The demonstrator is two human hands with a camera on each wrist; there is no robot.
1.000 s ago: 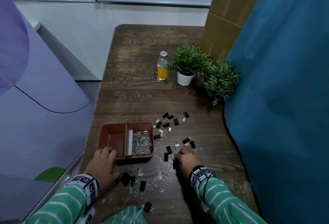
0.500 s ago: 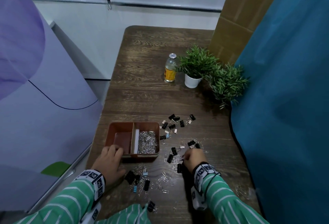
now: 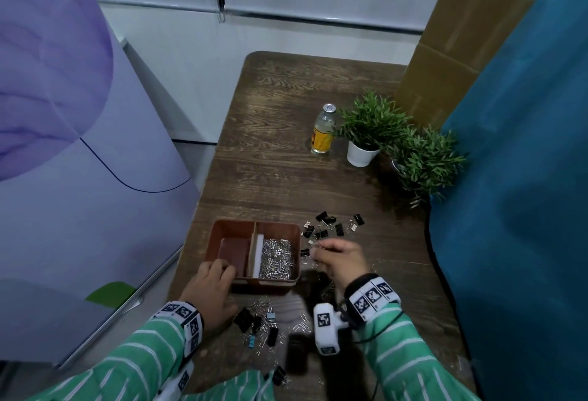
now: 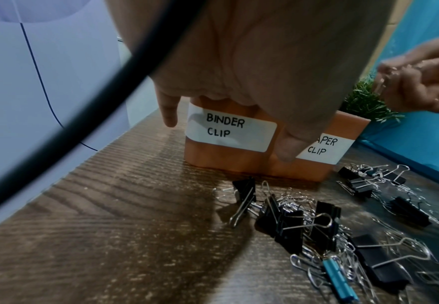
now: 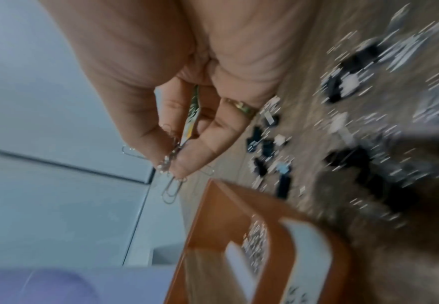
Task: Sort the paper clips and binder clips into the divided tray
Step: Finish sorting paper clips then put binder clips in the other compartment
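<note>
A brown divided tray point(image 3: 222, 232) sits at the table's near left. Its right compartment holds a heap of silver paper clips point(image 3: 276, 259); the left one looks bare. Labels on its front wall point(image 4: 229, 160) read BINDER CLIP and PAPER CLIP. My left hand point(image 3: 212, 283) grips the tray's near left rim, fingers over the edge. My right hand point(image 3: 339, 257) hovers just right of the tray, pinching a few silver paper clips point(image 5: 171, 164) between thumb and fingertips. Black binder clips point(image 3: 321, 231) and loose paper clips point(image 4: 296, 209) lie scattered behind, beside and in front of the tray.
A small glass bottle point(image 3: 324, 129) and two potted green plants point(image 3: 370, 127) stand at the back right. A blue curtain point(image 3: 515, 177) bounds the right side, a cardboard panel point(image 3: 477, 25) stands behind it. The table edge point(image 3: 191, 235) drops off at the left.
My right hand has risen from the clip pile on the table and moved up and left toward the tray, now pinching paper clips. The left hand stays on the tray rim.
</note>
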